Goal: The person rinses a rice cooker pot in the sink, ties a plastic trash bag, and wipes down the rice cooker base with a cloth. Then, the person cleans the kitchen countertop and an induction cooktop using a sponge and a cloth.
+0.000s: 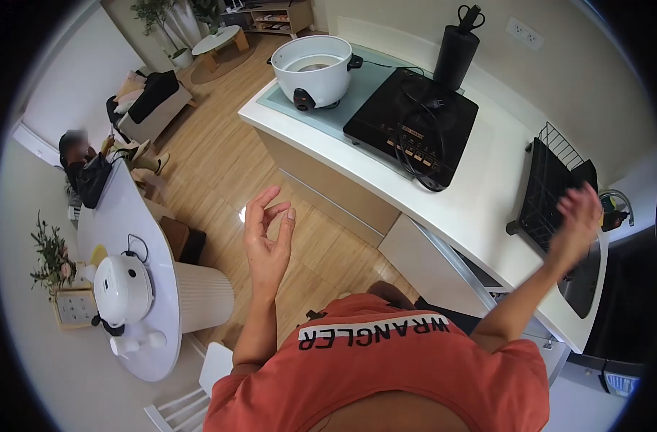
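Note:
My left hand (267, 237) is raised over the wooden floor in front of the counter, its fingers loosely curved and apart with nothing in them. Over the dish rack (544, 191) at the right end of the counter is my right hand (579, 222), slightly blurred by motion. Its fingers look apart and I see nothing in them; whether it touches the black rack I cannot tell. Beside the rack, a faucet (623, 201) and part of the sink (582, 291) show behind my right hand and forearm.
On the counter (487, 230) stand a white rice cooker (313, 75) without a lid, a black induction cooktop (415, 129) with a coiled cord, and a black knife holder (456, 54). A cabinet door (433, 263) below stands ajar. At left, a person sits by a white table (163, 338) bearing another cooker (123, 288).

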